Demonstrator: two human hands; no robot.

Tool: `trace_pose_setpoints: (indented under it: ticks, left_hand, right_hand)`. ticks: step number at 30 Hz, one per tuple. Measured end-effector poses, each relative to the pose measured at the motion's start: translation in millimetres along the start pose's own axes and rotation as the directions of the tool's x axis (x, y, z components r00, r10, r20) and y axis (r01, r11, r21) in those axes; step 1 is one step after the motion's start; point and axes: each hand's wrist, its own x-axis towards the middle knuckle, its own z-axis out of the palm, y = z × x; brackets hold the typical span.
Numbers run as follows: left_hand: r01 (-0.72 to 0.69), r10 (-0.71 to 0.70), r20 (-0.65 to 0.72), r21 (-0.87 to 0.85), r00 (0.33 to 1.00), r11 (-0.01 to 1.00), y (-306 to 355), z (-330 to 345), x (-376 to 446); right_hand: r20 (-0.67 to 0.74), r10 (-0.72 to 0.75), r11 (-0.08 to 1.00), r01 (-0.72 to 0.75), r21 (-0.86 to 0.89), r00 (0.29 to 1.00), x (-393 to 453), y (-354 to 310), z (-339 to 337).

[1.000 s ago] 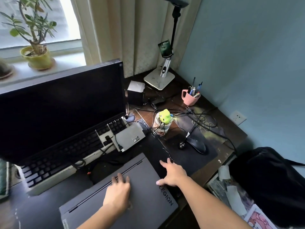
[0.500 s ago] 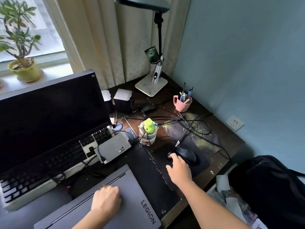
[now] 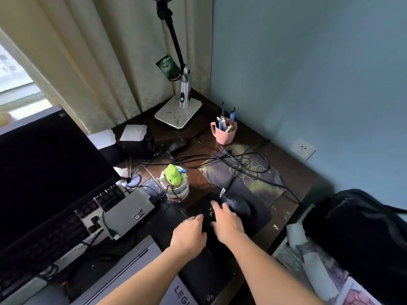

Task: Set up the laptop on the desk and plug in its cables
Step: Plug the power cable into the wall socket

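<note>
Closed grey laptop (image 3: 123, 274) is lying flat at the near desk (image 3: 293, 172) edge, lid down, partly hidden under both forearms. Left hand (image 3: 189, 235) is hovering palm-down over the black mouse pad (image 3: 259, 213), fingers loosely spread, gripping nothing. Right hand (image 3: 228, 222) is sitting just beside it, fingers spread too, fingertips touching the near-left edge of the black mouse (image 3: 239, 205) — not wrapped around it. Further back, loose black cables (image 3: 220, 159) are sprawling across the desk, apart from the laptop; a plug end is lying unconnected near the pink pen cup (image 3: 224, 134). Left side: dark monitor (image 3: 44, 172) is standing over a keyboard (image 3: 57, 234). Lamp (image 3: 179, 111) is standing in the far corner — wall socket (image 3: 302, 148) is sitting on the blue wall.
</note>
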Motion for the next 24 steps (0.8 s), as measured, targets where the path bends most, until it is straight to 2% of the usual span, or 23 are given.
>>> trace_pose_setpoints:
  ticks: [2,4,7,13,17,21,24]
  left_hand:
    - [0.005,-0.006,0.055,0.008,0.998,1.0,6,5,11]
    - [0.083,-0.082,0.066,-0.022,0.994,0.996,6,12,19]
    - [0.244,-0.25,-0.017,-0.161,0.968,0.956,3,17,31]
    - [0.361,-0.391,-0.091,-0.237,0.916,0.902,-1,25,48]
    - [0.369,-0.395,-0.074,-0.237,0.916,0.899,2,27,57]
    - [0.414,-0.425,0.0,-0.232,0.905,0.88,-1,29,57]
    - [0.402,-0.433,-0.007,-0.356,0.901,0.843,-4,31,52]
  right_hand:
    - [-0.023,0.008,0.999,-0.008,0.04,1.0,-1,2,1]
    - [-0.073,0.056,0.995,-0.05,0.09,0.996,-9,3,4]
    - [-0.106,0.087,0.992,-0.077,0.096,0.991,-23,2,18]
    - [-0.047,-0.007,1.0,0.007,-0.006,0.999,-35,-3,37]
    - [-0.003,-0.027,0.996,0.027,-0.083,1.0,-33,-11,41]
    - [0.074,-0.012,0.984,0.025,-0.179,0.997,-39,-24,45]
    - [-0.041,-0.044,0.991,0.038,-0.125,0.998,-39,-22,49]
